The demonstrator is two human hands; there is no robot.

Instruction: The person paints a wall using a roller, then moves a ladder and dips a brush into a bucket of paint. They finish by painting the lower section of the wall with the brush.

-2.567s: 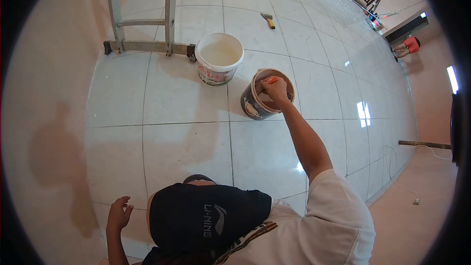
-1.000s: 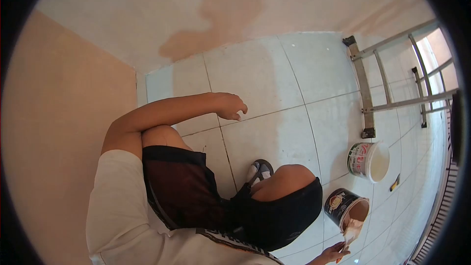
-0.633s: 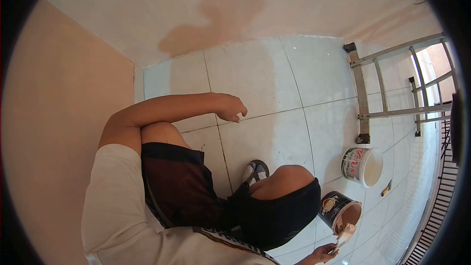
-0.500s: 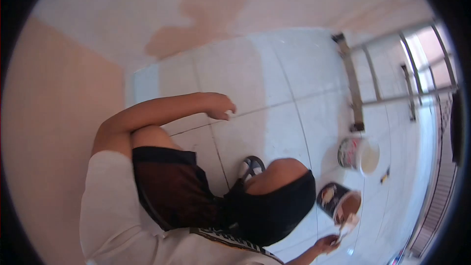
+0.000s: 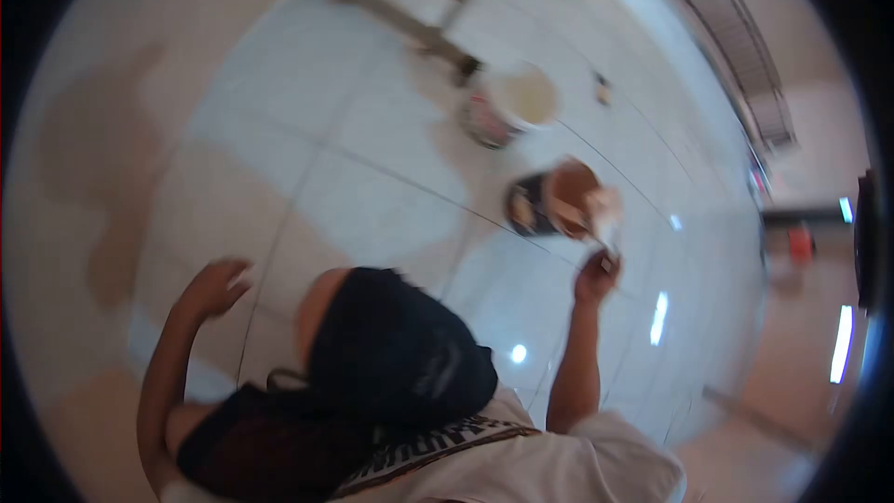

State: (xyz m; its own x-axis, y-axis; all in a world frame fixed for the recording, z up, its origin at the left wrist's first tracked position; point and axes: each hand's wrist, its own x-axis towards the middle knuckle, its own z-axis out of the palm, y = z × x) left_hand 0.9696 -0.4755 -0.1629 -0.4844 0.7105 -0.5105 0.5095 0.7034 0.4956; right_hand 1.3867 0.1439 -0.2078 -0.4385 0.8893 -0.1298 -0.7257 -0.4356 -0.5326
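Note:
My right hand [image 5: 596, 278] is closed around the handle of a paintbrush [image 5: 607, 210]. Pale peach paint coats the brush head, which overlaps the rim of a dark bucket [image 5: 531, 207] in this view. The bucket's inside is smeared with peach-brown paint. Over the tiles at the left, my left hand [image 5: 222, 289] hangs in the air with loosely bent fingers and nothing in it. My bent knee in black shorts [image 5: 400, 345] lies between the two hands.
A white bucket [image 5: 494, 121] stands just beyond the dark one. Behind it is a metal frame [image 5: 400, 14] on feet. A small yellow-and-black object [image 5: 603, 88] lies on the tiled floor [image 5: 372, 196]. A peach wall [image 5: 102, 149] rises at the left.
My view has swung right, bringing the buckets toward the middle. My right hand still holds the paintbrush by the dark bucket; my left hand now appears lower and farther left.

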